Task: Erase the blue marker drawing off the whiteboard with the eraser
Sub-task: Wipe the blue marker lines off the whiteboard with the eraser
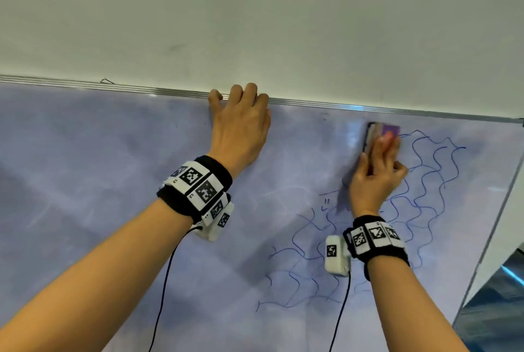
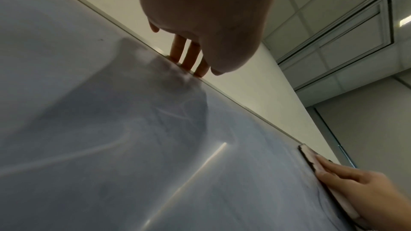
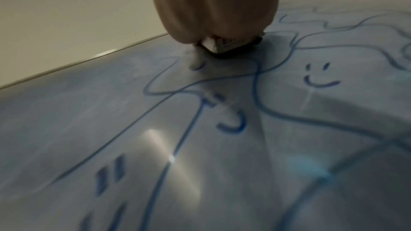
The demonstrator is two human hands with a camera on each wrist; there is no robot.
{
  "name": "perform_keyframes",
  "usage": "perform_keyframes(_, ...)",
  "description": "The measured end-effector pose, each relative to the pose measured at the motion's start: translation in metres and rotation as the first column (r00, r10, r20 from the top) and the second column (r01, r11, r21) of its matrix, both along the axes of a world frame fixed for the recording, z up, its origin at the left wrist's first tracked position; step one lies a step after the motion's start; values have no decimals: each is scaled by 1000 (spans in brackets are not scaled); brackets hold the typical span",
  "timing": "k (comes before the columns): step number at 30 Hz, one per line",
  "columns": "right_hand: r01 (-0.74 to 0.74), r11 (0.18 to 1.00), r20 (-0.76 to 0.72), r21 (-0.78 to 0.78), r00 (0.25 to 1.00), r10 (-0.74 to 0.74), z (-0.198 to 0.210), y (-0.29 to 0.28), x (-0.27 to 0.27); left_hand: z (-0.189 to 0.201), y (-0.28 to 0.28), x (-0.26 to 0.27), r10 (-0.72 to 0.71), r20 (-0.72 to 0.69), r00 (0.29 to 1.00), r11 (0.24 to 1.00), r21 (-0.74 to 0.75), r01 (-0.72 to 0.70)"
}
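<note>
A large whiteboard [image 1: 113, 181] fills the lower head view, with a blue wavy net drawing [image 1: 419, 181] on its right part. My right hand [image 1: 377, 170] grips a purple-backed eraser [image 1: 382, 132] and holds it flat against the board near the drawing's upper left edge. In the right wrist view the eraser [image 3: 224, 46] shows under the hand, with blue lines and small smiley faces [image 3: 320, 76] around it. My left hand [image 1: 241, 122] rests on the board with its fingers hooked over the metal top frame [image 1: 368, 107]. The left wrist view shows those fingers [image 2: 189, 55] on the frame and the eraser [image 2: 311, 157] at lower right.
A pale wall [image 1: 255, 11] rises above the board. The board's right frame edge [image 1: 493, 224] slants down, with a dark glossy surface [image 1: 499, 309] beyond it. Cables hang from both wrist cameras. The board's left part carries only faint smears.
</note>
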State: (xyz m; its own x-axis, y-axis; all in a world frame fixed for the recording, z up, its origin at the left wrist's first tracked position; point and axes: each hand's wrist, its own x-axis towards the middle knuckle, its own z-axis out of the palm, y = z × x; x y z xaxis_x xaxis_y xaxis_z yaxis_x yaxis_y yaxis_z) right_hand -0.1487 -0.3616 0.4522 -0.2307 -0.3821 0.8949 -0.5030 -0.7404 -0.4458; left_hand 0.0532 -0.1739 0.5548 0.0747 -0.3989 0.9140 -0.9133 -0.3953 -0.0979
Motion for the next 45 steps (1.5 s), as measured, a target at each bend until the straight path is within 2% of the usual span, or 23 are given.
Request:
perform_keyframes(2,8,994,129,113,991,-23,2,-16,-20,1,-2,-2,17,8,1000,1000,-16,-17)
perform_keyframes(5,3,982,161,188,986,-34,5,-18,-23,2,-8,-10,39,-12,999,999,-14,-39)
perform_keyframes(8,-23,999,3,45,1000,23,3,1,-6,0,-19,-24,63,-2,998,998,-12,-63)
perform_keyframes(11,-97,990,-176,-107,981,77,-4,5,-6,0,-35,-42,56,-7,998,998,-12,-56)
perform_keyframes(13,-104,983,-209,-154,975,70,1,-6,-15,0,-41,-46,61,-20,998,997,-43,-61)
perform_keyframes(15,-65,991,-135,-117,990,49,5,-30,-37,-1,-45,-48,54,-44,998,996,-69,-57)
perform_keyframes(19,-22,992,132,125,991,6,11,-73,-80,-1,-49,-49,67,-56,996,992,-107,-73)
perform_keyframes(22,-28,978,188,209,982,-12,15,-74,-77,-2,-52,-51,75,-83,994,988,-129,-86)
perform_keyframes(24,-29,991,123,131,992,13,12,-60,-65,-3,-53,-53,83,-90,992,986,-137,-95)
perform_keyframes(27,-70,997,-65,-29,996,68,-4,-50,-59,-4,-53,-53,91,-89,992,985,-142,-103)
perform_keyframes(29,-57,997,-76,-60,996,52,-6,-64,-72,-5,-54,-51,88,-91,992,984,-147,-101)
perform_keyframes(31,-1,1000,21,4,1000,0,-3,-85,-93,-6,-54,-51,87,-89,992,984,-147,-100)
perform_keyframes(33,-3,984,188,178,982,-31,-3,-104,-115,-6,-54,-51,88,-96,991,984,-145,-102)
perform_keyframes(35,-53,928,309,368,949,-68,-8,-111,-130,-5,-55,-52,83,-110,990,984,-149,-99)
perform_keyframes(38,-85,879,368,470,924,-107,-2,-107,-127,-5,-57,-53,86,-122,989,980,-166,-106)
perform_keyframes(40,-90,912,339,399,939,-56,5,-95,-113,-6,-59,-53,79,-131,988,979,-175,-102)
perform_keyframes(43,-60,986,108,154,993,44,-2,-73,-90,-6,-61,-52,88,-132,987,976,-186,-112)
perform_keyframes(45,-60,993,43,97,998,56,-16,-70,-86,-7,-60,-51,87,-134,987,976,-187,-111)
